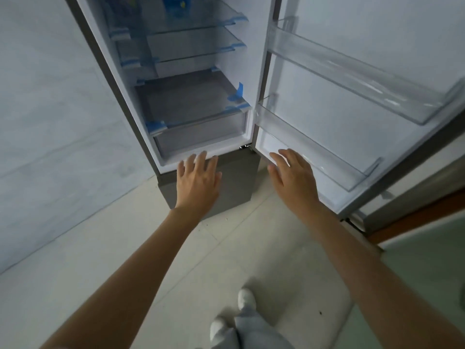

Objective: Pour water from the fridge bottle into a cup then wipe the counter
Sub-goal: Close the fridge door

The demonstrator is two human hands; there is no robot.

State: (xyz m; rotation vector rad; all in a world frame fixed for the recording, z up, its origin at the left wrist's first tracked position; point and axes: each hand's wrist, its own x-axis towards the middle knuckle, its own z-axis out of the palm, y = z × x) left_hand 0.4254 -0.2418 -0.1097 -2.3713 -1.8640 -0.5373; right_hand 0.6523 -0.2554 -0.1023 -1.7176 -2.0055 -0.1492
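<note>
A tall grey fridge [108, 79] stands in front of me with its upper door [377, 152] swung open to the right. A blue-labelled object [176, 6], possibly the bottle, sits on the top shelf, cut off by the frame edge. My left hand [197, 180] hovers with fingers spread at the bottom lip of the fridge compartment, holding nothing. My right hand [293, 177] is spread out near the lower edge of the open door, by the bottom door bin [327, 152], also holding nothing. No cup or counter is in view.
Glass shelves [191, 49] with blue tape at the corners look bare, above a crisper drawer [201, 139]. A pale marbled wall [50, 122] is at the left. Light floor tiles lie below, with my feet [245, 311] at the bottom. A wooden door frame [415, 217] runs at the right.
</note>
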